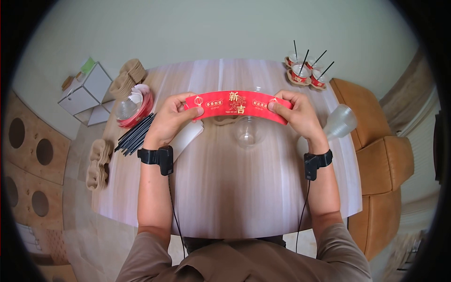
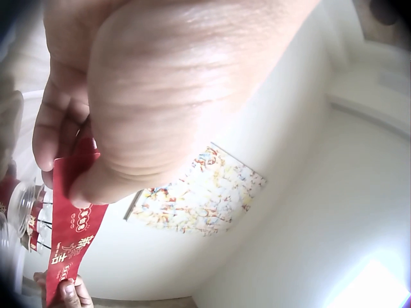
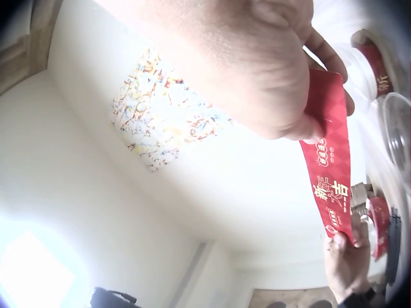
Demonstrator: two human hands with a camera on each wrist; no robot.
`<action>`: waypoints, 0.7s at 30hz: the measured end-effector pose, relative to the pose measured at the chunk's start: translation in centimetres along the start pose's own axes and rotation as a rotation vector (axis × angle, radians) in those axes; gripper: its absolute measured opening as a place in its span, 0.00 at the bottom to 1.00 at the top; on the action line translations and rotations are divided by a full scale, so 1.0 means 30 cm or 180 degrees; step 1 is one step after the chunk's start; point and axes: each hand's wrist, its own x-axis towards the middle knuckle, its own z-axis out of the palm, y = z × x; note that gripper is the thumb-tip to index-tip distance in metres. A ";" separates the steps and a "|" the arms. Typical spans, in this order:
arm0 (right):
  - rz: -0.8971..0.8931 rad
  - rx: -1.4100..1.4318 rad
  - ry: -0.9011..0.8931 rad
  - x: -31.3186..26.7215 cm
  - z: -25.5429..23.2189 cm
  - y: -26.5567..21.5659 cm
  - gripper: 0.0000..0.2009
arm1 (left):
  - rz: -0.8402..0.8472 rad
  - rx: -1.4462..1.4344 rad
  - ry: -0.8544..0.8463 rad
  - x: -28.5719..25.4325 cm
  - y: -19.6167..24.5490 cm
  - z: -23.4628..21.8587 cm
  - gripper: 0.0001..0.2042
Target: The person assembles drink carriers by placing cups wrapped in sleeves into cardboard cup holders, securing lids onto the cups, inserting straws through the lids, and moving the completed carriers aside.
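above the wood-grain table [image 1: 221, 197], a curved, gold-lettered red strip [image 1: 218, 106] is held up. the left hand [image 1: 174, 117] pinches one end, and the right hand [image 1: 299, 116] pinches the other. a clear cup [image 1: 247, 134] sits on the tabletop beyond it.

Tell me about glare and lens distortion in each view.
Head view: fisheye bending, black corners, a bowed-looking table, large characters legible on the red strip; left wrist view: white glare burning out the lower right; right wrist view: similar glare lower left, the wall picture washed out.
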 end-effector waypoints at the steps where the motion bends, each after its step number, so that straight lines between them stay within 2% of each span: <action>1: -0.0010 -0.0026 -0.0011 0.001 0.000 0.001 0.11 | -0.0049 0.0028 0.0042 -0.001 0.003 0.001 0.10; 11: -0.0064 -0.0065 -0.0045 0.001 0.002 -0.005 0.10 | -0.0058 0.0135 0.0005 -0.001 0.001 -0.007 0.09; 13: 0.0056 -0.0059 -0.0042 0.001 -0.005 -0.003 0.11 | -0.0230 0.0142 -0.0108 -0.003 0.006 -0.011 0.09; 21: 0.0027 -0.0066 -0.0058 -0.003 -0.016 -0.001 0.10 | -0.0332 0.0303 -0.0157 -0.003 0.000 -0.011 0.10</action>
